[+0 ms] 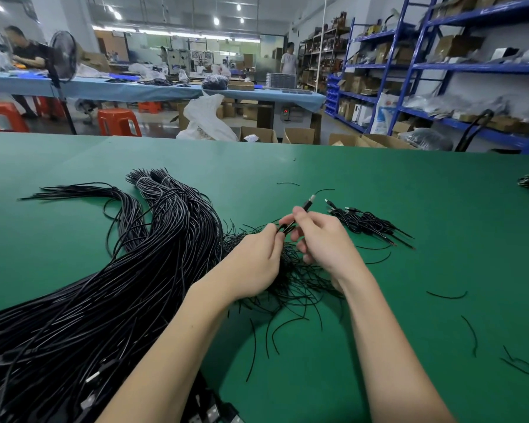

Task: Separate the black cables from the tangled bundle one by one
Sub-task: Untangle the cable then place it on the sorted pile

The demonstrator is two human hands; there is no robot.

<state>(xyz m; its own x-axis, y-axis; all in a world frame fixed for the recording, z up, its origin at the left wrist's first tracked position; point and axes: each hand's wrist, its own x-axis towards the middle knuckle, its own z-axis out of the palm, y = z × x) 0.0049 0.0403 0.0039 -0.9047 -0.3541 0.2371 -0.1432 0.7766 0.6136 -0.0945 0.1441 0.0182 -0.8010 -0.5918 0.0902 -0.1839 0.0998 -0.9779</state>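
Pinching one cable (306,208) between left hand (255,260) and right hand (322,239); next, pulling it from bundle (110,294).

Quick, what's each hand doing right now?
Left hand: pinches a black cable at its fingertips.
Right hand: grips a plug-ended cable between thumb and fingers.

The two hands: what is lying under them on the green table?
Under the left hand and right hand lies a tangle of thin black cables on the green table. Loose ends spread out around them. The part directly beneath the palms is covered.
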